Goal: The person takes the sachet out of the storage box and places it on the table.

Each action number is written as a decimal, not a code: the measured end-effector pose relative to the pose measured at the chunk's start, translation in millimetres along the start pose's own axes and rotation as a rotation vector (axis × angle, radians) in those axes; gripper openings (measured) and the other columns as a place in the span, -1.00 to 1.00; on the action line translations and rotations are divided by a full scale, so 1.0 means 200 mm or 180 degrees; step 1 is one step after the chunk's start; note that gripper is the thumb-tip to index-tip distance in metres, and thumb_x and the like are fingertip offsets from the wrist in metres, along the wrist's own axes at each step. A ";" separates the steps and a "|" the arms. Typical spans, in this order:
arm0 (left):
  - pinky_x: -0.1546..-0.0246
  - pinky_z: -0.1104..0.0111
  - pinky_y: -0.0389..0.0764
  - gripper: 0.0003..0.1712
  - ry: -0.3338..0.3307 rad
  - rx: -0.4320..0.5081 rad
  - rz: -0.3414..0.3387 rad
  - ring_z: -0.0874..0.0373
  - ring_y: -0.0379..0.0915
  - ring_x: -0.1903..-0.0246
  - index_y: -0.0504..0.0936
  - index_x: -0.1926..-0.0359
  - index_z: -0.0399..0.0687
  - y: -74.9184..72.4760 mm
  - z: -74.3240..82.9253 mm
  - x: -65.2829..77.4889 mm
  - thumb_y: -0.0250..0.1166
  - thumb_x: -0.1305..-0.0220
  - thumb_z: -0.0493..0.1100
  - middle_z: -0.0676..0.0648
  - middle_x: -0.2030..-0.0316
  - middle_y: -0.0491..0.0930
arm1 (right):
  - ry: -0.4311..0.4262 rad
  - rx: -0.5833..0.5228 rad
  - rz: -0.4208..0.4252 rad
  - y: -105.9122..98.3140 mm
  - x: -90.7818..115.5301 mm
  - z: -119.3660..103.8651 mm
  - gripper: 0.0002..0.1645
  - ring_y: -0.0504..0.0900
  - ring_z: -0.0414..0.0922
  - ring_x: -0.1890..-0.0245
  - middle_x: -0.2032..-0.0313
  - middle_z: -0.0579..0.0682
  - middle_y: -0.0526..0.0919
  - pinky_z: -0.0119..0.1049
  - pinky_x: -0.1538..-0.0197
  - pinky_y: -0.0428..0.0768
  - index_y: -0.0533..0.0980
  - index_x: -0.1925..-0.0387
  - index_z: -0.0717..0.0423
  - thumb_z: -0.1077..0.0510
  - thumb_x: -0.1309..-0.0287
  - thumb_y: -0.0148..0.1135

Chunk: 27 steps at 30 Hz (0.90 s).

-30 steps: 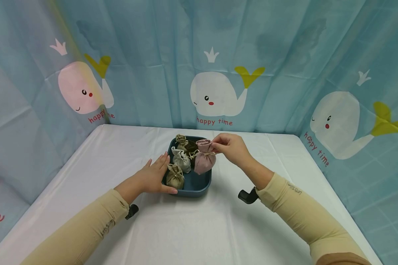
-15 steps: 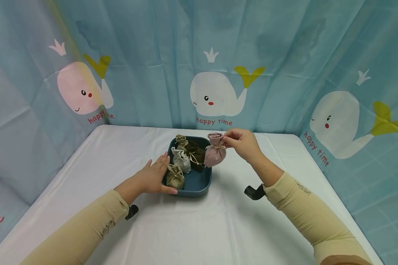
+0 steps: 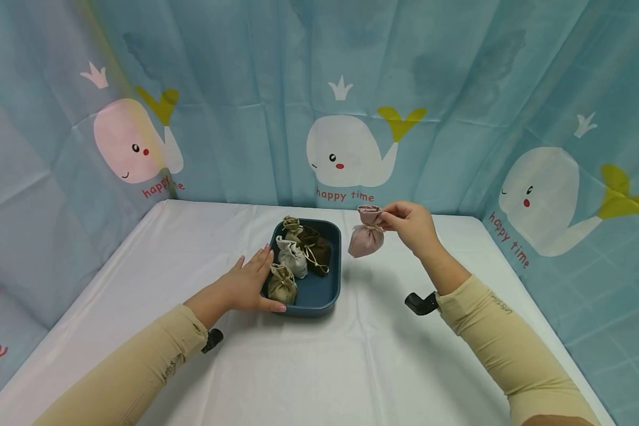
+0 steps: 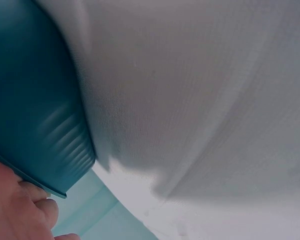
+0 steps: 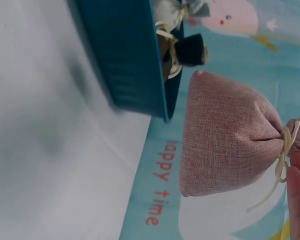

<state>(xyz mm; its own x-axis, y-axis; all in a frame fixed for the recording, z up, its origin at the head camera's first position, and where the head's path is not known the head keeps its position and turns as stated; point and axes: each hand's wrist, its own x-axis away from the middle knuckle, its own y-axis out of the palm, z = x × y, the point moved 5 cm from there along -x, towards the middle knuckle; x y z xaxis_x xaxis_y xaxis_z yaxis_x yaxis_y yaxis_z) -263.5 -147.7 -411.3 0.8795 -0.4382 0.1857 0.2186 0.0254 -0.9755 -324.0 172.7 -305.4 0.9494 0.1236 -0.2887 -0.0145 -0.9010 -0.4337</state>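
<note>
A pink drawstring pouch (image 3: 366, 239), tied with a pale cord, hangs above the table to the right of a blue bin (image 3: 327, 293). My right hand (image 3: 412, 228) pinches it by the neck; in the right wrist view the pouch (image 5: 230, 140) looks full. My left hand (image 3: 245, 284) rests on the bin's left rim with its fingers spread and thumb at the front edge. In the bin sit an olive pouch (image 3: 282, 285) at the front left, a light grey pouch (image 3: 293, 258), a dark brown pouch (image 3: 319, 254), and another olive pouch (image 3: 291, 226) at the back.
A white cloth (image 3: 298, 373) covers the table. Blue curtains with whale prints (image 3: 346, 151) stand behind it and at both sides. A black wrist mount (image 3: 422, 303) juts out below the right sleeve, another (image 3: 213, 340) below the left.
My right hand has carried the pink pouch up and rightward, from over the bin to beside it, uncovering the dark brown pouch. The left hand and bin have stayed put.
</note>
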 end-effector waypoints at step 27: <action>-0.25 -0.15 -0.21 0.49 0.0000 0.0026 0.0008 -0.08 -0.41 -0.38 -0.28 -0.41 -0.22 -0.01 0.00 0.00 -0.09 0.30 0.73 -0.20 -0.40 -0.44 | 0.0397 0.0319 0.0316 -0.04 -0.01 0.26 -0.82 0.65 -0.11 0.41 0.36 0.21 0.64 -0.39 0.34 0.61 0.57 0.33 0.31 0.22 -0.18 0.17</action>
<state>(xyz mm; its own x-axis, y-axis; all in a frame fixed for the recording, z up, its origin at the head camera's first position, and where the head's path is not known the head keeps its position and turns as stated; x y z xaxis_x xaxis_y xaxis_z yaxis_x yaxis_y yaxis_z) -263.1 -147.4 -409.5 0.8800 -0.4382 0.1833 0.2199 0.0338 -0.9749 -341.5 201.3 -346.7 0.9732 -0.0219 -0.2291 -0.1354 -0.8595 -0.4928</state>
